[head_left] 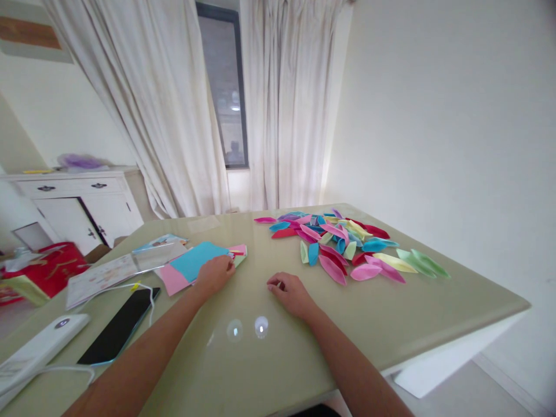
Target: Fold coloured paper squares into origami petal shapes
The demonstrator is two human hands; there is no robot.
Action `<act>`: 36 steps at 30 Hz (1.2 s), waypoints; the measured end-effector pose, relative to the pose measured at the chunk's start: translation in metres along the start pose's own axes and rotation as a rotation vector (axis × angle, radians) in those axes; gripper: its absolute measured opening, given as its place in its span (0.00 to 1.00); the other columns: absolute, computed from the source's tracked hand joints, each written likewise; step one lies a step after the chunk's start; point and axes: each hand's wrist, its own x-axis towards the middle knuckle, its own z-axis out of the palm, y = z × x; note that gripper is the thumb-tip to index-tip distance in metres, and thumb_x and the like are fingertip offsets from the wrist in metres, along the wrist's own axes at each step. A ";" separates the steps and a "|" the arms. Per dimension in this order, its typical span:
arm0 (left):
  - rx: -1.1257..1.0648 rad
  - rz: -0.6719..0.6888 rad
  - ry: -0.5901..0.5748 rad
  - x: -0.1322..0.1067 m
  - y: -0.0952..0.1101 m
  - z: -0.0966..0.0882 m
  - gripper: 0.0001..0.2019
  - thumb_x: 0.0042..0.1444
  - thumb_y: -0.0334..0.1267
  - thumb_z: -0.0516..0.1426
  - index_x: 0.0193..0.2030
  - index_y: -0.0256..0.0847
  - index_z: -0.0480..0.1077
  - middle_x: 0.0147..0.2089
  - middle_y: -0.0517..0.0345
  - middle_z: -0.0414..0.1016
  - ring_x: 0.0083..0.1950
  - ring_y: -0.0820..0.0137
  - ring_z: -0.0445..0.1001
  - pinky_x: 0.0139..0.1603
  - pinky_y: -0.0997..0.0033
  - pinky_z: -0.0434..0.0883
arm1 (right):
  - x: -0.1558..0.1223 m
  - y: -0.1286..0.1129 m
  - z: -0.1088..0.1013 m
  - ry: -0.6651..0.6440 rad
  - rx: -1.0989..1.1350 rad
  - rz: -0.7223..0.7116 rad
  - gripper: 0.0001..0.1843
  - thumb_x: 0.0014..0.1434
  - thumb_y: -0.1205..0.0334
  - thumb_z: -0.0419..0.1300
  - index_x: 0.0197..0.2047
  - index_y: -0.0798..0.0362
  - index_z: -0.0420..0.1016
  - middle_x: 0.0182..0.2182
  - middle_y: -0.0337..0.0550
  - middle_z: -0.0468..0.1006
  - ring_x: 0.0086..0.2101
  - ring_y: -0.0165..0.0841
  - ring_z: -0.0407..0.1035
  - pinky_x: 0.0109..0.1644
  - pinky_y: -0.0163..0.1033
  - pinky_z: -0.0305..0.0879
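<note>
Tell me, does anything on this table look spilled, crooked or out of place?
Nothing looks spilled or damaged. The folded paper shapes lie in a loose scatter, and the coloured sheets at the left hand are fanned crookedly, not squared.

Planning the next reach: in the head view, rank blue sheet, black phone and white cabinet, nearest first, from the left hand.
1. blue sheet, right at the left hand.
2. black phone, left, near table edge.
3. white cabinet, off the table, far left.

You have a glossy olive-green table [391, 313], pink, blue, red and green folded paper shapes [343, 246], and a blue-over-pink sheet stack [191, 263].
</note>
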 end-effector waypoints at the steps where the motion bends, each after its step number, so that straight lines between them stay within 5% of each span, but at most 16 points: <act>1: -0.027 -0.027 -0.007 0.001 -0.002 -0.002 0.19 0.69 0.44 0.61 0.62 0.40 0.71 0.61 0.47 0.74 0.56 0.59 0.77 0.55 0.51 0.78 | 0.000 -0.001 0.000 -0.003 -0.001 -0.001 0.07 0.64 0.67 0.64 0.42 0.52 0.84 0.38 0.43 0.84 0.36 0.34 0.75 0.41 0.36 0.66; 12: -0.263 -0.092 -0.069 0.007 -0.018 -0.007 0.19 0.67 0.45 0.62 0.61 0.38 0.72 0.61 0.49 0.74 0.56 0.55 0.77 0.54 0.51 0.79 | 0.001 -0.001 0.000 -0.026 -0.026 0.002 0.07 0.64 0.66 0.64 0.43 0.51 0.84 0.38 0.42 0.84 0.35 0.31 0.73 0.41 0.35 0.66; 22: 0.017 -0.012 0.279 -0.007 -0.002 -0.006 0.18 0.69 0.44 0.60 0.61 0.39 0.71 0.61 0.46 0.74 0.57 0.58 0.77 0.56 0.49 0.77 | 0.001 -0.006 -0.003 -0.027 -0.039 -0.012 0.07 0.64 0.67 0.63 0.42 0.51 0.84 0.39 0.42 0.84 0.35 0.32 0.73 0.42 0.36 0.66; 27: 0.115 0.143 0.313 -0.006 -0.008 -0.019 0.16 0.73 0.35 0.48 0.47 0.36 0.77 0.53 0.38 0.76 0.61 0.52 0.72 0.62 0.53 0.70 | 0.001 -0.003 -0.002 -0.024 -0.037 -0.010 0.07 0.64 0.67 0.64 0.43 0.51 0.84 0.39 0.42 0.84 0.35 0.33 0.73 0.42 0.36 0.65; 32: 0.115 0.202 0.357 -0.009 -0.006 -0.030 0.17 0.68 0.27 0.47 0.47 0.37 0.79 0.54 0.37 0.76 0.60 0.50 0.72 0.60 0.50 0.69 | 0.001 -0.002 -0.002 -0.021 -0.032 -0.010 0.07 0.64 0.67 0.64 0.43 0.52 0.84 0.38 0.43 0.84 0.35 0.33 0.73 0.41 0.36 0.65; 36: 0.032 0.225 0.434 -0.012 0.002 -0.038 0.17 0.68 0.29 0.49 0.53 0.39 0.78 0.66 0.40 0.73 0.64 0.48 0.70 0.64 0.46 0.65 | 0.000 -0.003 -0.002 -0.020 -0.009 -0.012 0.06 0.64 0.67 0.64 0.42 0.51 0.84 0.39 0.42 0.84 0.36 0.33 0.73 0.42 0.36 0.65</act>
